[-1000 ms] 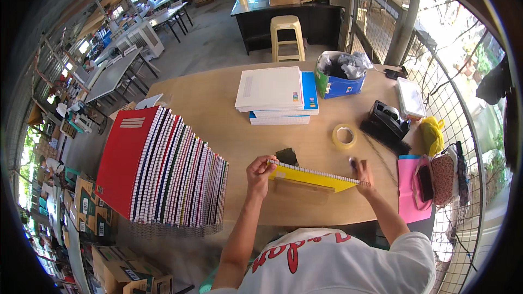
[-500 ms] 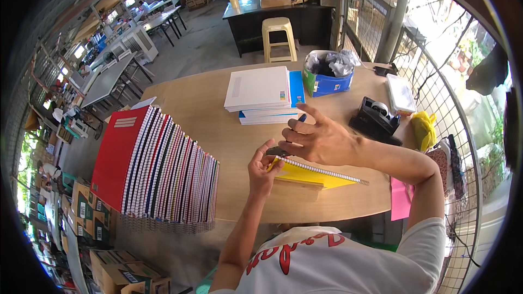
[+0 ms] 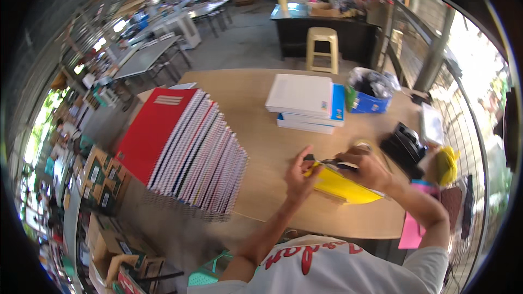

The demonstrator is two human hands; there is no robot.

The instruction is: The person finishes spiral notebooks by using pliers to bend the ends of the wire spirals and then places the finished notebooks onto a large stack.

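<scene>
Since half a second ago the right hand has dropped from its raised, spread pose down onto the yellow notebook, where its fingers are now curled around a thin dark tool laid across the book's far edge; what kind of tool it is cannot be told. Meanwhile the left hand stays at the notebook's left end, fingers closed on that corner and thumb lifted. That notebook lies tilted on the wooden table, near the table's near edge and right of centre. To the left, a long row of spiral-bound notebooks with a red cover on top leans over the near-left edge, well apart from the hands, with bare tabletop between. Farther off, a stack of white and blue books sits near the middle, again with open wood between it and the hands. Just right of the right hand stands a black tape dispenser, and a yellow object lies beyond it near the right edge. A blue bin sits at the far right, and a pink sheet hangs past the near-right edge.
</scene>
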